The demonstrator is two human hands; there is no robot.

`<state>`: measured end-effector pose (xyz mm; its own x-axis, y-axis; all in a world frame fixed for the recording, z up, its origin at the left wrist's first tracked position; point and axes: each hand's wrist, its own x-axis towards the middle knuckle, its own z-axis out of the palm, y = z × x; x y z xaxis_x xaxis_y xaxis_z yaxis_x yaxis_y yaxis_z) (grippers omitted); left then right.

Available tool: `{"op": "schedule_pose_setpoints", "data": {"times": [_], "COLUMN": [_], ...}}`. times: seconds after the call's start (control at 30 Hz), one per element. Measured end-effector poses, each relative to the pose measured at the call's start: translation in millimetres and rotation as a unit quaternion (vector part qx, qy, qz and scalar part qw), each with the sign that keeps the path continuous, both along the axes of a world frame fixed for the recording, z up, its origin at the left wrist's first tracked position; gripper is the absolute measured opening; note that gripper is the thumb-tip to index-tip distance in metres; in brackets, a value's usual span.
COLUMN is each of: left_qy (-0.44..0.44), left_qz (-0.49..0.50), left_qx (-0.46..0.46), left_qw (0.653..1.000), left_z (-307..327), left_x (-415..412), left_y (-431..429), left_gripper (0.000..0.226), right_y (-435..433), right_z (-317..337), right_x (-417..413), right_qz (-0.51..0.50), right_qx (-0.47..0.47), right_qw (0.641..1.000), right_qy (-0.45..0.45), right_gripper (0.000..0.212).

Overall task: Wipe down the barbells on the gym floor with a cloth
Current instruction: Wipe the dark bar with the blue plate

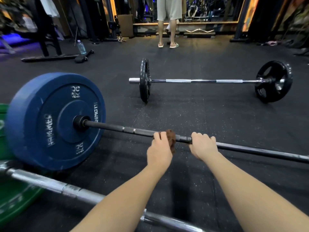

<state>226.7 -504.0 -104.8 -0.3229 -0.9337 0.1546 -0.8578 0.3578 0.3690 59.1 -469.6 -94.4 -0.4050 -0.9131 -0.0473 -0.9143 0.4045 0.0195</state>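
The brown cloth (172, 139) was bunched around the shaft of the dark barbell (117, 128) and held there by the left grip (159, 149), whose fingers curled over cloth and bar together. Just right of it, the right grip (203, 146) was closed on the bare shaft, fingers over the top, with a short stretch of bar showing between the two. Well left of the left grip, the bar ran into a blue plate (55, 121) standing on the black rubber floor (184, 111). Right of the right grip, the shaft carried on to the frame's edge. Beyond both grips lay a second barbell (200, 80), well apart, with a black plate at each end. Nearer than the grips, under the forearms, a silver bar (50, 183) crossed the floor, with a green plate (15, 198) on its left. Far beyond the grips a person in shorts (168, 9) stood, and far off to the left a water bottle (81, 47) stood upright on the floor.
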Motion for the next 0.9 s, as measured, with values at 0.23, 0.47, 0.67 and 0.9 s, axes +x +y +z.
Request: {"op": "schedule_pose_setpoints", "data": {"times": [0.23, 0.47, 0.67, 0.9], "left_qy": [0.071, 0.183, 0.256, 0.294], "left_qz": [-0.036, 0.23, 0.29, 0.158], "left_qx": [-0.012, 0.019, 0.077, 0.135], "left_qw": [0.997, 0.955, 0.919, 0.933], "left_z": [-7, -1, 19, 5], "left_x": [13, 97, 70, -11], "left_y": [-11, -74, -71, -4], "left_gripper": [0.027, 0.032, 0.035, 0.03], "right_y": [1, 0, 0, -1], "right_z": [0, -4, -3, -3], "right_x": [-1, 0, 1, 0], "right_qz": [0.005, 0.003, -0.001, -0.003], "right_qx": [0.002, -0.011, -0.011, -0.009], "right_qw": [1.0, 1.0, 1.0, 1.0], "right_qy": [-0.001, 0.016, 0.017, 0.017], "right_gripper": [0.025, 0.022, 0.021, 0.018]}}
